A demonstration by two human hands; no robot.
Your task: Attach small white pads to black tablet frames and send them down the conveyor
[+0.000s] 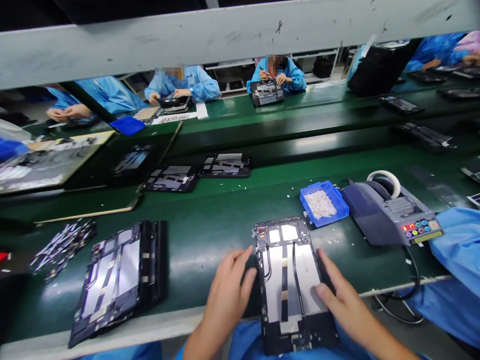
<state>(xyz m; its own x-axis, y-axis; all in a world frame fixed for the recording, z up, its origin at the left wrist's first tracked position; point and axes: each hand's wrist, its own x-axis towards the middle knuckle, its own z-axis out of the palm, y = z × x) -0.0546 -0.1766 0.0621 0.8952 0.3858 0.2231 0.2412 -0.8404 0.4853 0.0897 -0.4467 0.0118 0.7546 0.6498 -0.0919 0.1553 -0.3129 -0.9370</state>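
Note:
An opened tablet (288,285) with silvery battery panels, black cables and small white patches lies in front of me, its near end reaching past the bench edge. Close to its left edge is my left hand (230,280), thumb and index finger apart, with nothing visible in it. At the right edge my right hand (343,295) grips the tablet, thumb over the panel and index finger along the side; its other fingers are hidden. Beyond the tablet's upper right corner, a blue tray (343,212) holds many small pale pieces (320,203).
A grey tape dispenser (390,215) stands right of the tray. On the left lie stacked opened tablets (112,280) and a heap of thin strips (65,245). Two more tablets (170,178) (227,165) lie farther back. Co-workers in blue sit across the bench; a blue sleeve (457,250) is at right.

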